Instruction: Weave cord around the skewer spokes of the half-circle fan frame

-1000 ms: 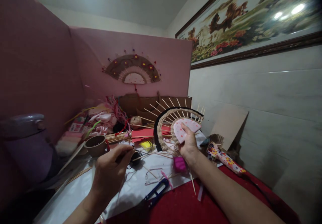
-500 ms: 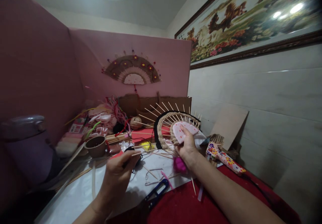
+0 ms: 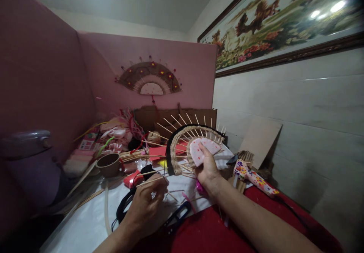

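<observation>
My right hand (image 3: 209,173) grips a half-round woven fan (image 3: 174,148) by its pink dotted padded centre (image 3: 201,150), thumb on the front. Thin wooden sticks fan outward from it, woven with tan cord and an outer black band. At the fan's lower left end, my left hand (image 3: 149,201) is closed, fingers pinched on a black yarn (image 3: 125,203) that loops loosely beside the wrist. One strand rises from these fingers to the fan's edge. Two stick ends cross just above the knuckles; whether the fingers touch them I cannot tell.
Blue thread snips (image 3: 178,217) and a pink crochet hook (image 3: 189,203) lie in front. A flowered glue gun (image 3: 256,179) sits at right. To the left stand a brown cup (image 3: 108,165) and a lidded container (image 3: 28,177). A finished fan (image 3: 153,76) hangs on the pink panel.
My left hand has moved right and slightly down, toward the fan, with black yarn now looped beside it. The fan has shifted a little left and tilted.
</observation>
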{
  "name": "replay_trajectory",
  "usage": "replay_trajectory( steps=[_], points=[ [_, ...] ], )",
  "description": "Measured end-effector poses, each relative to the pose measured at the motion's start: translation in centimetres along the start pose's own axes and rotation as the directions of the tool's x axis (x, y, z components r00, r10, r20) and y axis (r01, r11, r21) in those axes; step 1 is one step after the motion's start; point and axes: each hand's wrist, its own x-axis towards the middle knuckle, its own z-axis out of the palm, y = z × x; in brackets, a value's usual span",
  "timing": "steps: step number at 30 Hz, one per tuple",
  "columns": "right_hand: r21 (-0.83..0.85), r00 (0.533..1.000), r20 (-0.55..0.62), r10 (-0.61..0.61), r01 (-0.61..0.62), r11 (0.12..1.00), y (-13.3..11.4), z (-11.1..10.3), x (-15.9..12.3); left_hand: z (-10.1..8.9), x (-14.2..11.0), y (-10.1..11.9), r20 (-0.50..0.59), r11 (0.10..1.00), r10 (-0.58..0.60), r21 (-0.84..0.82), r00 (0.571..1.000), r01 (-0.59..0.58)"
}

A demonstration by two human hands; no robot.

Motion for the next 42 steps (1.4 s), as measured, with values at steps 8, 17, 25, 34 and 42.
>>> replay_trajectory(
  steps=[8,17,25,34,42],
  points=[
    [0.041,1.0,0.025,-0.008,0.007,0.999,0.9,-0.4,0.0,1.3,-0.6,0.0,0.095,0.983,-0.17,-0.054,0.981,0.176],
    [0.045,0.999,0.033,-0.034,0.032,0.998,1.0,-0.6,0.3,1.2,-0.7,0.0,0.088,0.979,-0.17,0.129,0.982,0.158],
    [0.067,0.998,0.003,-0.057,0.056,0.996,1.2,-0.5,0.2,1.4,-0.9,0.1,0.088,0.93,-0.175,0.341,0.981,0.136],
    [0.04,0.998,-0.014,-0.065,0.065,0.997,1.2,-0.4,0.0,1.4,-1.1,-0.1,0.103,0.851,-0.154,0.52,0.983,0.079],
    [0.035,0.996,-0.002,-0.092,0.092,0.995,1.3,-0.5,0.2,1.2,-1.2,-0.7,0.092,0.731,0.034,0.676,0.995,-0.087]
  ],
)
